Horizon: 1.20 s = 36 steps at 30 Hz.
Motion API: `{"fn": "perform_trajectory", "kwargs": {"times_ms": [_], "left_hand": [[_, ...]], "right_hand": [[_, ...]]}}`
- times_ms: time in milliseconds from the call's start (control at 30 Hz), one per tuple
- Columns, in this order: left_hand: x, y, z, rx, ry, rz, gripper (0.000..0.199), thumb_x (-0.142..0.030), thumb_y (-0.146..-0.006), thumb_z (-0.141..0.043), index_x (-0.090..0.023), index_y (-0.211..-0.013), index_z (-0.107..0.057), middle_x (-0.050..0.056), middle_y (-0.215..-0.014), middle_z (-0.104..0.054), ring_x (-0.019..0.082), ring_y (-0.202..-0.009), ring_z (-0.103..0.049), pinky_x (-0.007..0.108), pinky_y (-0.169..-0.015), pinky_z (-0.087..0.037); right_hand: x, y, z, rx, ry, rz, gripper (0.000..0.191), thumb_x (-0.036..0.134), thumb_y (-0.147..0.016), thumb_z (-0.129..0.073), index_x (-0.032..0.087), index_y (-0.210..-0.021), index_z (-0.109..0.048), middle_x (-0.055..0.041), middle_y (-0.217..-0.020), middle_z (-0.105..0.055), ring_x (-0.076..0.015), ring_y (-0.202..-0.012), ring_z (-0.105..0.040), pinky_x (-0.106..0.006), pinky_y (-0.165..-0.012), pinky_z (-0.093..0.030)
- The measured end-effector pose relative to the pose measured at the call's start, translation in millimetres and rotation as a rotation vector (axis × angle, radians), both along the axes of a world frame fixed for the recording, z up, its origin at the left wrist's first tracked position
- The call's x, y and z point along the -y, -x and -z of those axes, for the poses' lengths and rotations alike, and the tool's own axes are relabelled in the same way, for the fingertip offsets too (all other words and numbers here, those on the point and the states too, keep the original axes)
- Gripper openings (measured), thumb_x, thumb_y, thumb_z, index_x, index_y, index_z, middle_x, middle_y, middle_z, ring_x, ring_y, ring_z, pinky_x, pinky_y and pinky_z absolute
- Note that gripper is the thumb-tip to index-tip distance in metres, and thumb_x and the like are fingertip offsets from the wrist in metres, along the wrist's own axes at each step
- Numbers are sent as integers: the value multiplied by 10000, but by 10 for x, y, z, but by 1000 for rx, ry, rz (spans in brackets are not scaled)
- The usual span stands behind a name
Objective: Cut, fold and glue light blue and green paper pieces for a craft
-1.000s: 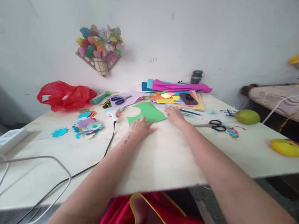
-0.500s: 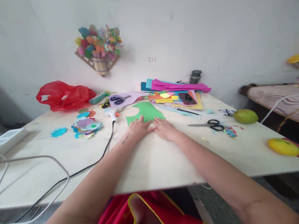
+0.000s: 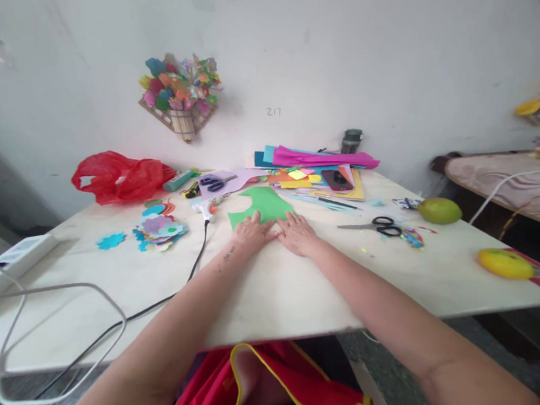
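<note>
A green sheet (image 3: 264, 203) with a curved cut-out on its left lies flat on the white table (image 3: 285, 298). My left hand (image 3: 251, 231) rests on its lower edge, fingers spread. Beside it, thumb close to the other thumb, my right hand (image 3: 298, 233) lies flat with fingers apart on the sheet's lower right edge. Neither hand grips anything. To the left is a white glue gun (image 3: 203, 209) with a black cord. Black-handled scissors (image 3: 376, 226) lie to the right, and dark-handled scissors (image 3: 215, 183) rest on a lilac sheet (image 3: 241, 178).
Flower cut-outs (image 3: 157, 227), a red plastic bag (image 3: 121, 177) and a white power strip (image 3: 13, 268) with looping cables are on the left. Colored sheets (image 3: 321, 158) and a phone (image 3: 337, 180) lie at the back. A green mango (image 3: 439, 210) and yellow mango (image 3: 505, 263) sit at right.
The camera view has shifted slightly. My right hand's fingers have slid a little along the green sheet's lower right edge; my left hand stays nearly in place.
</note>
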State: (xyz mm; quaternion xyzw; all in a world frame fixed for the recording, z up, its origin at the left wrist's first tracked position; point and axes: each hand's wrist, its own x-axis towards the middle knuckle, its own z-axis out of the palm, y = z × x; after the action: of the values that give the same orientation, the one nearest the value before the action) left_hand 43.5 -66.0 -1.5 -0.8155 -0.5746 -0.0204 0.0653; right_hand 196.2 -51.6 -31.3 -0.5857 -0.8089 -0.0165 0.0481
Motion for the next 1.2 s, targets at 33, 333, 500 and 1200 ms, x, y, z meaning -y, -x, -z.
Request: {"fn": "perform_trajectory", "kwargs": {"times_ms": [33,333,500,1200], "left_hand": [[-3,3,4,3,0,2,564,-647,-794,-184,-425,-1285,-354,73,-1174,-401,267,-1029,-463,374,-794,-404],[-37,50,24,27,-7,38,588,-660,-791,-148,-421,-1285,-360,75,-1145,-414,269,-1024,-466,383,-796,-392],[7,22,43,52,-51,4,560,-636,-808,-176,-388,-1232,-446,67,-1131,-434,254,-1035,-451,363,-803,-389],[59,45,225,128,24,-37,660,-607,-828,-80,-260,-1314,-360,39,-1423,-289,264,-1302,-219,450,-1025,-215]], "right_hand": [[4,0,-2,0,5,13,581,431,-862,-244,164,-1377,-278,-146,-1441,-205,-282,-1324,-145,-452,-1047,-118],[-3,2,4,12,-34,-8,606,468,-852,-254,155,-1369,-294,-151,-1419,-264,-276,-1313,-188,-412,-1052,-110],[-10,-3,16,2,-28,54,651,515,-835,-278,154,-1377,-274,-143,-1439,-216,-289,-1319,-159,-408,-1051,-101],[56,14,-97,17,64,57,547,545,-843,-260,366,-1360,-252,-87,-1462,-163,-322,-1317,-133,-503,-1014,-99]]}}
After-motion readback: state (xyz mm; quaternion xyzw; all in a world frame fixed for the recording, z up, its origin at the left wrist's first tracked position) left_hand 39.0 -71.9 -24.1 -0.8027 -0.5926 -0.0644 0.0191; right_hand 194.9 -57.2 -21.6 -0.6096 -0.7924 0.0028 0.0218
